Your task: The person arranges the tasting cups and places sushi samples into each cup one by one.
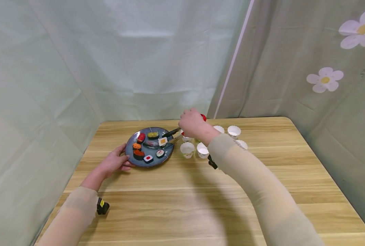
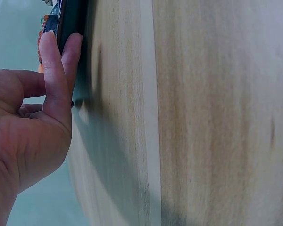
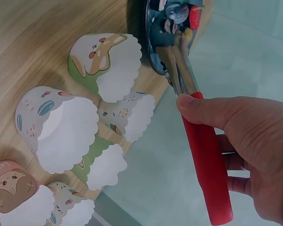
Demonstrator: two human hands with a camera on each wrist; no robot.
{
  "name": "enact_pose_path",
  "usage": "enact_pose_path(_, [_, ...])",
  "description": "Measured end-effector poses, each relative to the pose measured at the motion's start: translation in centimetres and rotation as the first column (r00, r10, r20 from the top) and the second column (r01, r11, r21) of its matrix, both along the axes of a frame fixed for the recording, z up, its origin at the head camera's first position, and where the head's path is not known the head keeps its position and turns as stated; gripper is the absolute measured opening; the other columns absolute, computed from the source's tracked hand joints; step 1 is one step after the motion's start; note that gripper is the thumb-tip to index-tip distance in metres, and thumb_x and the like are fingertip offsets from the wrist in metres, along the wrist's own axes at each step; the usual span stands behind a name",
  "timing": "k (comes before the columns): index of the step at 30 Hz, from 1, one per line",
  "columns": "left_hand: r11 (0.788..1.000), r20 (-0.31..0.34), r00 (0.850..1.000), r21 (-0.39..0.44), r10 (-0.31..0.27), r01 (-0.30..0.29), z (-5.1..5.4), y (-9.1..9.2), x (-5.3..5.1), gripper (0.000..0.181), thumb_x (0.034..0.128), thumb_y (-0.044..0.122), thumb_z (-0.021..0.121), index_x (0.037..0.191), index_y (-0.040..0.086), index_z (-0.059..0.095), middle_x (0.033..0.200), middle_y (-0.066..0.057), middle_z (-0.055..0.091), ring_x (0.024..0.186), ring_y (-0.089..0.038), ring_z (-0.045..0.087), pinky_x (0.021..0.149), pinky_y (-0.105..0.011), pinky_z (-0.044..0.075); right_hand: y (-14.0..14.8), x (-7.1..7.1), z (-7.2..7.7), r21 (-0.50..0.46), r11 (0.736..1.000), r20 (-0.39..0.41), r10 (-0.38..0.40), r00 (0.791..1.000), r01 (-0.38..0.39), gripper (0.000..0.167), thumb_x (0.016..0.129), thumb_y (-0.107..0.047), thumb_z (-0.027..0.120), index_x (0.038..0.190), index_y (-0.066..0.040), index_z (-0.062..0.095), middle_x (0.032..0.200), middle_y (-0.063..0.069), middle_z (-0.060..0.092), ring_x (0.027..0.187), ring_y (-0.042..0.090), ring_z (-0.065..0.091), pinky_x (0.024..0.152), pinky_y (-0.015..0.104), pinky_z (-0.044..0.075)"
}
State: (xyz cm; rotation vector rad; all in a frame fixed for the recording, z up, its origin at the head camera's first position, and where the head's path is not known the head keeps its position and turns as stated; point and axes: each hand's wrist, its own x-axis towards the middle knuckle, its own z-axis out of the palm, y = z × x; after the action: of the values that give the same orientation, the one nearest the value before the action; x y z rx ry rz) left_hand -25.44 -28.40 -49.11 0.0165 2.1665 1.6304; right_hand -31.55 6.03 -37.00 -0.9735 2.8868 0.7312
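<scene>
My left hand [image 1: 116,160] pinches the left rim of a round blue-grey plate [image 1: 130,150] lying on the table. Several toy-like sushi pieces sit around the plate, including a red-topped one [image 1: 141,137] and one dotted with orange beads [image 1: 139,154]. With my right hand [image 1: 193,123] I grip red-handled tongs [image 3: 205,160] by the handle, reaching over from the right. The tong arms lie on either side of a white sushi piece with an orange centre [image 1: 163,141]; whether they touch it I cannot tell.
Right of the plate stand several scalloped paper baking cups [image 1: 187,149], partly hidden by my right forearm. They carry printed patterns, such as a brown animal on one cup [image 3: 101,59]. The wooden table [image 1: 157,212] ends at a pale curtain [image 1: 157,68] behind.
</scene>
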Motion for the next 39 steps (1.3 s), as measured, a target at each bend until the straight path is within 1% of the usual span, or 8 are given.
enact_pose_path(4, [1.0,0.001,1.0,-0.002,0.005,-0.005,0.1,-0.1,0.1,0.07,0.1093,0.003,0.037,0.161,0.001,-0.011,0.166,-0.027,0.006,0.092,-0.019,0.07,0.078,-0.036,0.063,-0.3,0.1,0.1,0.004,1.0,-0.005,0.006,1.0,-0.006,0.021,0.099,-0.034,0.064,0.11,-0.022,0.076,0.111,-0.001,0.066,0.107,0.023,0.053,0.094,0.04,0.045])
enact_pose_path(11, [1.0,0.009,1.0,-0.001,0.012,-0.012,0.4,0.0,0.1,0.071,0.1091,0.003,0.037,0.161,0.0,-0.011,0.166,-0.028,0.005,0.091,-0.018,0.07,0.078,-0.035,0.063,-0.7,0.2,0.4,0.019,1.0,-0.026,0.02,0.999,-0.02,0.022,0.099,-0.038,0.065,0.11,-0.022,0.077,0.113,-0.001,0.067,0.11,0.023,0.054,0.096,0.04,0.045])
enact_pose_path(17, [1.0,0.012,1.0,-0.005,0.025,-0.025,0.3,0.0,0.1,0.071,0.1088,0.002,0.037,0.161,0.001,-0.01,0.166,-0.026,0.006,0.09,-0.018,0.07,0.077,-0.035,0.063,-1.1,0.0,0.4,0.032,0.999,-0.021,0.015,1.0,-0.014,0.023,0.1,-0.038,0.064,0.112,-0.023,0.076,0.115,-0.002,0.067,0.11,0.022,0.053,0.096,0.04,0.043])
enact_pose_path(23, [1.0,0.017,1.0,-0.012,0.022,-0.022,0.1,0.0,0.0,0.07,0.1093,0.003,0.037,0.161,0.002,-0.01,0.166,-0.026,0.006,0.092,-0.018,0.07,0.078,-0.036,0.063,-1.5,0.0,0.5,0.047,0.999,-0.02,0.021,1.0,-0.02,0.021,0.1,-0.036,0.063,0.113,-0.024,0.076,0.117,-0.003,0.066,0.109,0.022,0.052,0.096,0.041,0.042])
enact_pose_path(33, [1.0,0.013,1.0,-0.006,0.022,-0.022,0.5,0.0,0.1,0.07,0.1092,0.003,0.037,0.161,0.001,-0.009,0.166,-0.026,0.007,0.091,-0.018,0.069,0.078,-0.035,0.063,-1.4,0.1,0.4,0.017,0.999,-0.025,0.05,0.998,-0.05,0.018,0.098,-0.033,0.066,0.109,-0.023,0.077,0.115,-0.003,0.066,0.107,0.022,0.051,0.094,0.041,0.041])
enact_pose_path(39, [1.0,0.009,1.0,-0.005,0.024,-0.024,0.4,-0.1,0.0,0.07,0.109,0.002,0.037,0.162,0.001,-0.009,0.167,-0.026,0.007,0.091,-0.017,0.069,0.078,-0.036,0.063,-1.4,0.2,0.5,0.016,0.998,-0.035,0.066,0.997,-0.066,0.017,0.097,-0.032,0.067,0.108,-0.024,0.077,0.113,-0.004,0.066,0.106,0.022,0.05,0.093,0.04,0.04])
